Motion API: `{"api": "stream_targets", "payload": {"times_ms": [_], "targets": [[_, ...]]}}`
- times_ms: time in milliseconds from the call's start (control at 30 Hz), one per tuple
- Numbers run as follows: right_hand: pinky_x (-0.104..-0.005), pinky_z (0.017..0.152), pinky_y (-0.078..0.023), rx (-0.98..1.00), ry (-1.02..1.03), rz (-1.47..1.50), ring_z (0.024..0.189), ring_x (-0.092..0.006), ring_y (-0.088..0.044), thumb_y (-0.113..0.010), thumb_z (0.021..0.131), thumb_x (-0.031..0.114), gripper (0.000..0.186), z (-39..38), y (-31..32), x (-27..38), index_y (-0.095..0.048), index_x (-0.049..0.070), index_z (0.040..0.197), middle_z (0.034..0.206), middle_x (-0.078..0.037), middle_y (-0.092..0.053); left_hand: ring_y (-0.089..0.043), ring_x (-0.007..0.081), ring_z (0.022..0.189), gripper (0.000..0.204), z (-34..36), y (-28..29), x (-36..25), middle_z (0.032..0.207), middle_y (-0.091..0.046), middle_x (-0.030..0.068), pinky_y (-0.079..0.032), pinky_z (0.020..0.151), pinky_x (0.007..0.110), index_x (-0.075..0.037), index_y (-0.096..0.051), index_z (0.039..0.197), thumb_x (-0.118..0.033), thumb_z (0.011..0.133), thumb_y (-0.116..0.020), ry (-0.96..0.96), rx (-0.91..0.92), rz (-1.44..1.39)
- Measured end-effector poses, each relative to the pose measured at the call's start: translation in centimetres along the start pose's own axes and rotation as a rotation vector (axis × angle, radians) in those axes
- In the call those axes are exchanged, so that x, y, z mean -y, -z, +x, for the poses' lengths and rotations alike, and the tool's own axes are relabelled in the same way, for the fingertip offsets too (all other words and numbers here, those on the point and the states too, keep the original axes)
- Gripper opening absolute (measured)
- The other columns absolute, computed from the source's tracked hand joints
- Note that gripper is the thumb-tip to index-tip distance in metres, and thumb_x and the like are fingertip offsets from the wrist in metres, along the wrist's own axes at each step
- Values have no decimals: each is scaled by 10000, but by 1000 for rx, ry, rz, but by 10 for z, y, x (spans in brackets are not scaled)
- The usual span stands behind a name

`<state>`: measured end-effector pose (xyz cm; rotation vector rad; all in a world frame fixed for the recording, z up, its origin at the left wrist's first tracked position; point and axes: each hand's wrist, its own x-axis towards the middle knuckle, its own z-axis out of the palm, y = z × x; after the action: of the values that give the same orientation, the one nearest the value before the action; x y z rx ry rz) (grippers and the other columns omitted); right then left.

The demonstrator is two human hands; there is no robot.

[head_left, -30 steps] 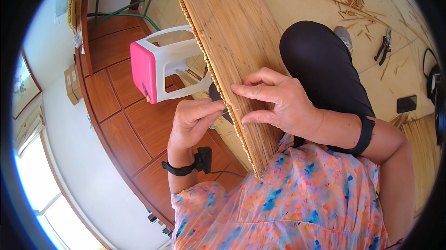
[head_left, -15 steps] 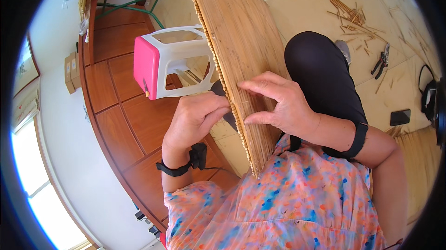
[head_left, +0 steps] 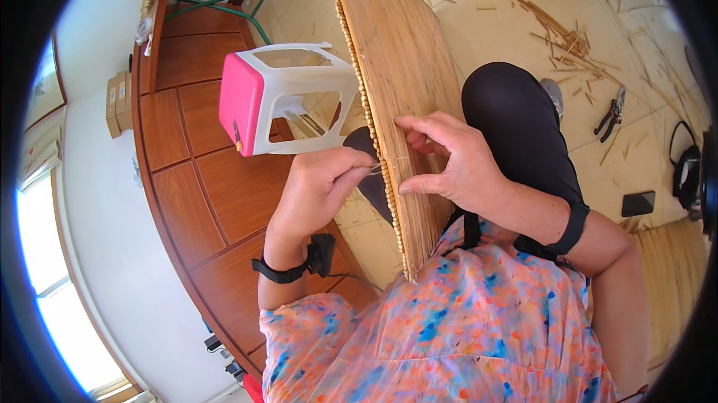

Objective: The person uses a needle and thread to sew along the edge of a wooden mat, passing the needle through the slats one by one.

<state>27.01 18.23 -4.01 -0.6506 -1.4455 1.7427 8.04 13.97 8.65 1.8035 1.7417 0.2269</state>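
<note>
left hand (head_left: 318, 182) pinching a thin pale strand (head_left: 376, 169) at the edge of a flat tan stick panel (head_left: 407, 59), right hand (head_left: 467, 167) on its face, thumb and fingers apart

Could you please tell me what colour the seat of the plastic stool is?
The stool seat is bright pink; it shows best in the head view.
</note>
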Motion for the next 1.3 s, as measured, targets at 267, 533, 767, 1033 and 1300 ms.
{"api": "stream_targets", "payload": {"times_ms": [267, 533, 767, 1033, 1300], "targets": [[-315, 842, -518, 27, 53, -54, 905, -231, -624, -882, 629, 183, 710, -1, -6, -6, -588, 27, 1256, 985, -115, -608, -560, 90, 592, 51, -2, -6, -4, 696, -623, 49, -450, 542, 235, 16, -673, 878, 34, 849, -634, 39, -27, -71], [-328, 832, -512, 2, 69, -36, 894, -242, -619, -875, 636, 204, 718, -4, -6, -8, -583, 58, 1275, 975, -119, -594, -507, 80, 575, 198, -6, -24, -30, 676, -574, 38, -424, 529, 243, 25, -568, 973, -77, 836, -670, 335, -166, -40], [-346, 815, -504, 4, 63, -76, 887, -257, -607, -864, 632, 194, 726, -4, -4, -9, -569, 66, 1282, 955, -123, -577, -641, 331, 643, 527, 5, -48, -44, 718, -621, 120, -491, 611, 429, -44, -444, 1074, -305, 730, -745, 445, -299, 341], [-348, 829, -497, 0, 70, -79, 901, -262, -599, -861, 639, 210, 744, -4, -9, -6, -559, 71, 1305, 965, -125, -576, -518, 203, 499, 469, 4, -53, -37, 552, -498, 47, -423, 525, 349, -54, -419, 1026, -154, 697, -739, 389, -450, 279], [-354, 836, -498, 37, 72, -33, 919, -264, -607, -861, 640, 197, 722, -6, -4, -13, -572, 69, 1289, 1027, -136, -595, -581, 130, 588, 474, 5, -62, -42, 756, -668, 109, -456, 561, 255, -29, -370, 1146, -31, 767, -654, 436, -437, -56]]}}
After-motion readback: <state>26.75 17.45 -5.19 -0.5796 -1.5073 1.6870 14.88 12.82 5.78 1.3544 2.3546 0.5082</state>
